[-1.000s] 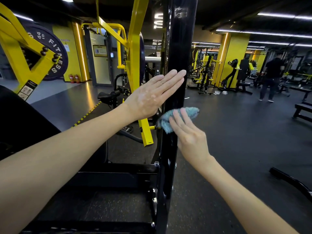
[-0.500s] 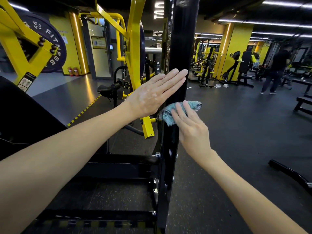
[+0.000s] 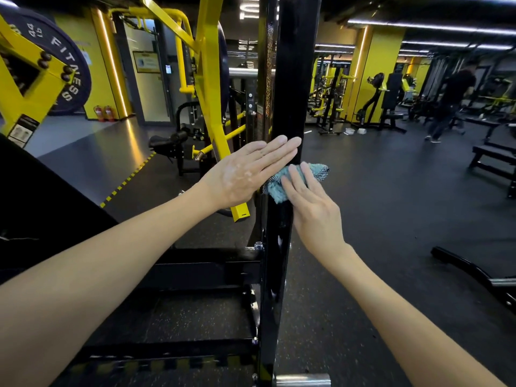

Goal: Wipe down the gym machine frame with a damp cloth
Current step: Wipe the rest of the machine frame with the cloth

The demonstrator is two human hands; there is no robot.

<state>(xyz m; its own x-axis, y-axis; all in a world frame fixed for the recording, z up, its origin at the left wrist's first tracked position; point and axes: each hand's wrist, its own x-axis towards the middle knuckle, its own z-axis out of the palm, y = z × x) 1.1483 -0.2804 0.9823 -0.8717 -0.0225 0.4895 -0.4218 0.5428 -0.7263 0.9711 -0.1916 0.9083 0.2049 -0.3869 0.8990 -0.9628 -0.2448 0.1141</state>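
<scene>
**Cloth flat on the black upright: the stroke runs along the post**

The right hand (image 3: 312, 208) has its fingers straight and close together, pressing a bunched teal cloth (image 3: 276, 191) against the black upright post (image 3: 290, 79). It pushes rather than grips, and a checked corner of the cloth sticks out past the fingertips on the far side. The left hand (image 3: 248, 171) lies just above and to the left, palm flat, fingers straight and together, fingertips on the same post. It holds nothing and looks to be bracing.

What the wipe turns on is that the post's long axis is vertical. It passes directly between the two hands, with a long stretch above them and a long stretch below, down to the bolted base. The cloth hand is the lower one, so a downward stroke looks unobstructed, while an upward one would meet the left hand at once.

Left of the left hand and beyond it, a yellow lever arm (image 3: 212, 79) slants down behind the post. Further left hangs a dark weight plate (image 3: 67, 68) that reads "44 lb" and "FITNESS". The sticker (image 3: 22, 131) under it is too small to read, as is the wall notice (image 3: 146, 62). Far off beyond the right hand, a person (image 3: 452, 99) walks among the benches.
</scene>
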